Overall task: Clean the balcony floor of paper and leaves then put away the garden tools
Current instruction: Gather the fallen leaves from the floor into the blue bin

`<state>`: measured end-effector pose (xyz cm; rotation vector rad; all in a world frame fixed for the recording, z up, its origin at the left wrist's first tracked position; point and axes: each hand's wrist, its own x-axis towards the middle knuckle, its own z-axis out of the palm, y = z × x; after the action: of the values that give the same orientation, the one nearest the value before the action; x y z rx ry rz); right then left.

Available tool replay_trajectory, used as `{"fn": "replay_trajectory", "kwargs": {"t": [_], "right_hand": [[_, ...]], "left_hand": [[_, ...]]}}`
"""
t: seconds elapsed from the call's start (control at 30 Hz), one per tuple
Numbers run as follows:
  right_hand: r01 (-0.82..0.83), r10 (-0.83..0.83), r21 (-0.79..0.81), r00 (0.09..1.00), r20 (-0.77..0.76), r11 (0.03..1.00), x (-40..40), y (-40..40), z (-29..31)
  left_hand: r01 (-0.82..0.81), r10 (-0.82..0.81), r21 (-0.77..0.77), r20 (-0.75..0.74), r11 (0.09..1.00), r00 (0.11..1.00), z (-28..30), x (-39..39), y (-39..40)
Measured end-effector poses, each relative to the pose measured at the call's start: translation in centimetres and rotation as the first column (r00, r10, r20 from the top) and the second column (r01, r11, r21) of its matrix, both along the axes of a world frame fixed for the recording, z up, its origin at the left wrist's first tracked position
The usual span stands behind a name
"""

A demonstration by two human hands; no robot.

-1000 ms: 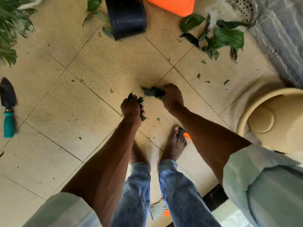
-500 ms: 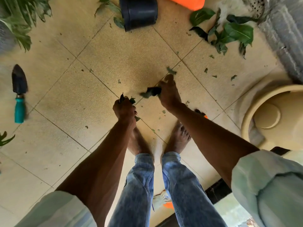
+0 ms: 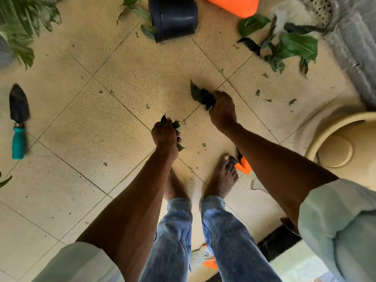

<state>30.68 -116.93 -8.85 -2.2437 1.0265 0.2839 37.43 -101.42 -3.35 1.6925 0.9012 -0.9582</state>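
Both hands are down near the tiled floor (image 3: 126, 82), each fisted around leaves: the left hand (image 3: 165, 133) is closed tight on a small crumpled bunch (image 3: 175, 124), and the right hand (image 3: 222, 110) grips a dark leaf (image 3: 200, 95) sticking out past the knuckles. Small leaf scraps (image 3: 264, 94) dot the tiles nearby. A bigger leaf pile (image 3: 284, 45) lies farther off, and a teal-handled trowel (image 3: 18, 121) lies well apart at left.
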Motion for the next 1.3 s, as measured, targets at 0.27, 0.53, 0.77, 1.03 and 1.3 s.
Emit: {"fn": "replay_trajectory", "kwargs": {"t": [0.27,0.53,0.77,1.03,1.3], "right_hand": [[-0.05,0.045,-0.078,0.997,-0.065,0.996,5.0,-5.7,-1.0],[-0.16,0.16,0.004,0.987,-0.027,0.987,-0.9,-1.3,-0.2],[0.693,-0.821,0.689,0.508,-0.259,0.211,-4.0,-3.0,5.5],[0.664,-0.687,0.515,0.703,-0.183,0.542,-4.2,-3.5,9.7],[0.707,-0.66,0.293,0.706,-0.257,0.644,-5.9,-4.5,11.1]], "left_hand": [[0.034,-0.034,0.001,-0.014,0.999,0.999,-0.8,0.6,-1.6],[0.069,-0.07,-0.018,-0.06,0.997,0.996,-0.6,-0.6,-3.4],[0.079,-0.086,-0.119,-0.06,0.99,0.994,0.7,-2.3,-8.6],[-0.139,-0.014,-0.514,-0.282,0.847,0.959,4.0,-4.4,-13.4],[0.093,-0.172,-0.41,-0.159,0.907,0.972,4.7,-5.8,-15.0]]}}
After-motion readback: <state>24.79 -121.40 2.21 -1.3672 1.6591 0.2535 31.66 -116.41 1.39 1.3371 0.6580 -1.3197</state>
